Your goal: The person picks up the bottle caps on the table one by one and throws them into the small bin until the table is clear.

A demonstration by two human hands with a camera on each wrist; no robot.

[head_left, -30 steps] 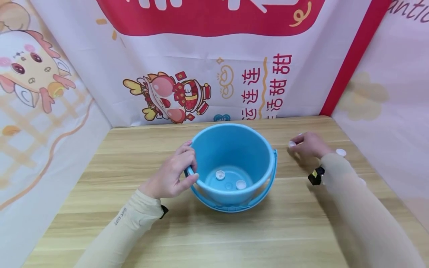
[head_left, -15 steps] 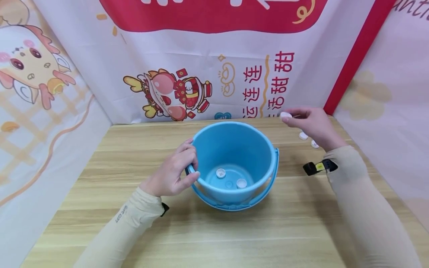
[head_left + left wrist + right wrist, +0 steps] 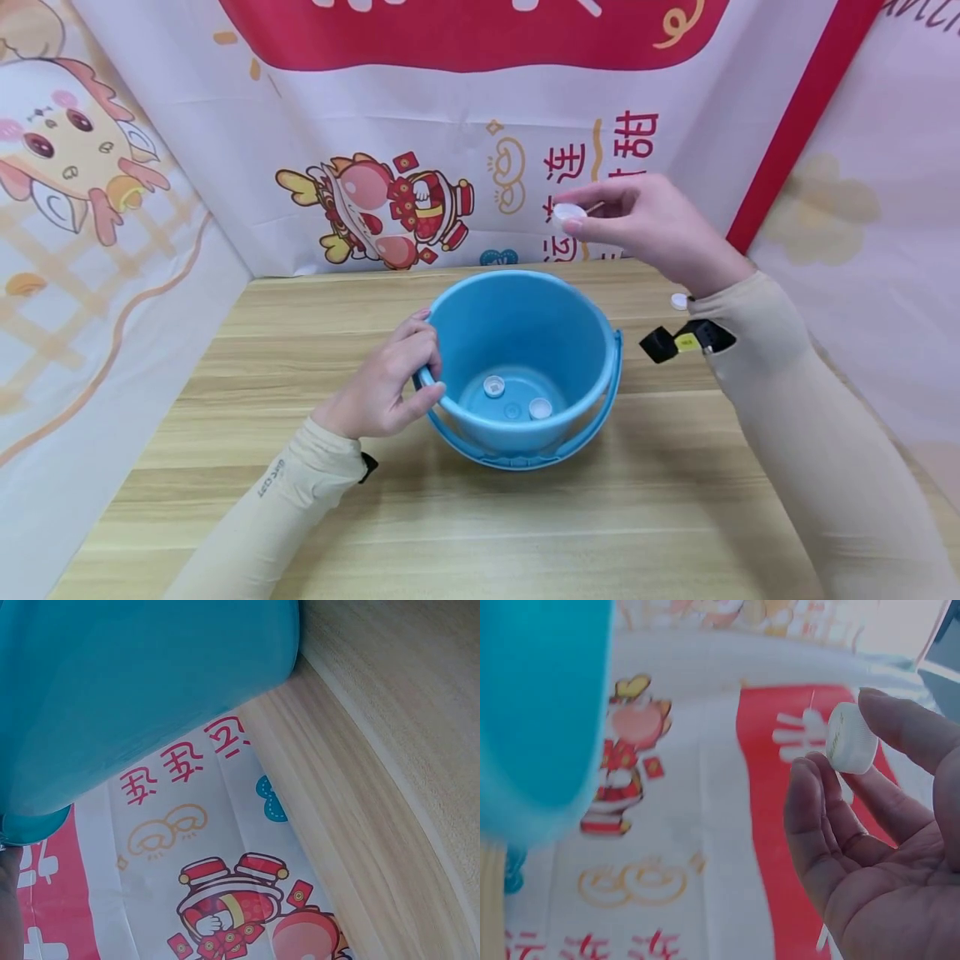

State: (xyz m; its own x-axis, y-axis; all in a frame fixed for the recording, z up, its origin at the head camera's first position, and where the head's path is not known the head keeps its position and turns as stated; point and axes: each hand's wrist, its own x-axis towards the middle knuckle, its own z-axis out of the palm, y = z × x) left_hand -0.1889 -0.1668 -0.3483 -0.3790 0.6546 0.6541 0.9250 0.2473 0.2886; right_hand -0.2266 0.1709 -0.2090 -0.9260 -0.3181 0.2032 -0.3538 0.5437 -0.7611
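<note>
A blue bucket (image 3: 525,333) stands upright on the table, its handle hanging down at the front. Curled over the bucket's left rim is my left hand (image 3: 386,379), gripping it. Two white caps lie apart on the bucket's floor, one at left (image 3: 493,386) and one at right (image 3: 540,408). My right hand (image 3: 652,225) is raised above and behind the bucket's right side, pinching a white cap (image 3: 568,215) between thumb and fingers. The right wrist view shows that pinched cap (image 3: 851,739) from the side, beside the blurred bucket (image 3: 540,712).
Another white cap (image 3: 678,302) lies on the wooden table (image 3: 525,533) to the right, partly beside my right wrist. Printed cloth walls (image 3: 420,100) stand behind the table and along both sides.
My right hand has picked up a cap from the table's right side, then risen and moved left toward the bucket. My left hand has stayed on the rim.
</note>
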